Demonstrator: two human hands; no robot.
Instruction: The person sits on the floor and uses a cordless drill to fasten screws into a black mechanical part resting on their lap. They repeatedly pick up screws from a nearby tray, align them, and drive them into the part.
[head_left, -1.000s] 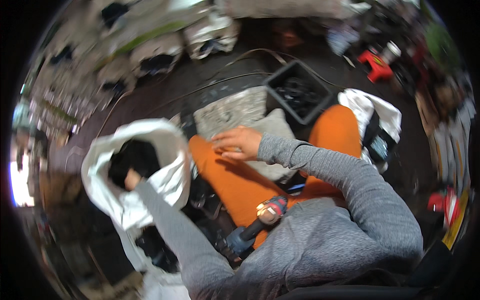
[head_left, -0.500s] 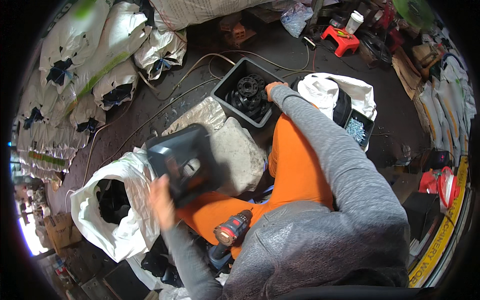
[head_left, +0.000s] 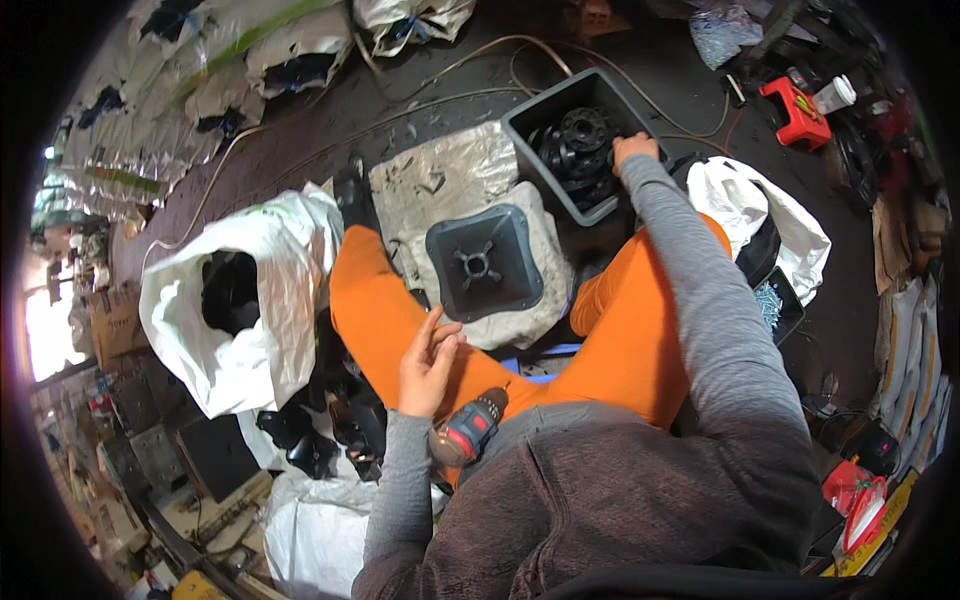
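A dark grey, hollow square plastic piece (head_left: 508, 268) with a spoked hub in its middle lies on a pale, cloth-like pad (head_left: 555, 290) between my knees. My left hand (head_left: 430, 365) hovers just in front of it, fingers apart, holding nothing. At the far right, my right hand (head_left: 635, 150) is closed over the rim of a grey bin (head_left: 598, 215); its fingertips are partly hidden. Black round hub-like parts (head_left: 582, 130) fill the bin. On my lap rests a cordless drill (head_left: 470, 425), its bit pointing forward.
A white sack (head_left: 285, 300) with dark pieces inside stands open at left. To the right are a small box of screws (head_left: 768, 305), another white sack (head_left: 800, 235) and a red stool (head_left: 797, 112). Hoses (head_left: 420, 103) run across the floor. Black parts (head_left: 300, 440) lie beside my left thigh.
The square plastic piece has moved from above my left thigh onto the pale pad, and my left hand has let go of it. My right hand stays at the bin. The view has shifted.
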